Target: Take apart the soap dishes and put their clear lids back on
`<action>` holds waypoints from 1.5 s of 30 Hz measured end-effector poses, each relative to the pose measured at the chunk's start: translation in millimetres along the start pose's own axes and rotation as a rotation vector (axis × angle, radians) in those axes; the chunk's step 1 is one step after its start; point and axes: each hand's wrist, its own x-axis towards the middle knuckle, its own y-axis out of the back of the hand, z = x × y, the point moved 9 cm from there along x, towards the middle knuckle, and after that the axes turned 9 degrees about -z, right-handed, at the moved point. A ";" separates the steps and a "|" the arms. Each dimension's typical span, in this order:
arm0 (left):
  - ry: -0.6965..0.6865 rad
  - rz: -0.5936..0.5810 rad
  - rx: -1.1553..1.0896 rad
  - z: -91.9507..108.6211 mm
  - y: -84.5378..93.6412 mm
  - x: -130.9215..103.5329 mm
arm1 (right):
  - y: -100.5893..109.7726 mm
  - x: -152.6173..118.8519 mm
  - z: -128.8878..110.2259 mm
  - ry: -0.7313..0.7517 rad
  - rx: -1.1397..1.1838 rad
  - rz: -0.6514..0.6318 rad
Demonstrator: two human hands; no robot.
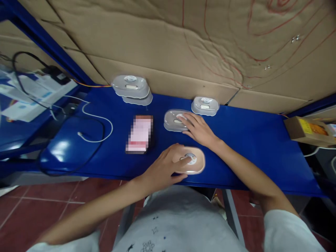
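On the blue tabletop [252,140], near its front edge, lies a peach oval container [198,164] with a round label. My left hand [166,166] is closed around its left side, thumb on the label. Just behind it, my right hand [198,129] rests with fingers apart on the lid of a clear and greyish oval container [170,122]; whether it grips the lid cannot be told. A similar container [205,106] stands by the cardboard wall, right of centre. Two more sit stacked [131,87] at the back left.
A phone with a blurred screen [139,134] lies left of my hands. White cable [111,127] and black cable cross the left side. Papers [39,96] lie far left. An open cardboard box [309,131] stands at the right end. Cardboard [157,45] walls the back.
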 end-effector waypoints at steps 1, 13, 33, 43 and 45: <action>0.005 -0.007 -0.040 -4.9 -1.1 4.1 | -0.5 12.3 2.4 -0.013 0.013 -0.001; 0.213 0.075 -0.431 -47.5 -6.1 1.6 | 32.7 -80.3 -57.3 0.160 0.390 -0.203; 0.250 0.258 -0.742 -25.5 -9.2 -22.0 | 22.4 -99.8 -51.8 0.118 0.383 -0.150; 0.285 0.088 -0.591 -20.8 -20.6 -32.6 | 27.2 -115.8 -36.3 0.037 0.383 0.029; 0.267 -0.028 -0.429 -15.4 -21.9 -38.4 | 22.0 -116.3 -24.4 -0.014 0.228 0.027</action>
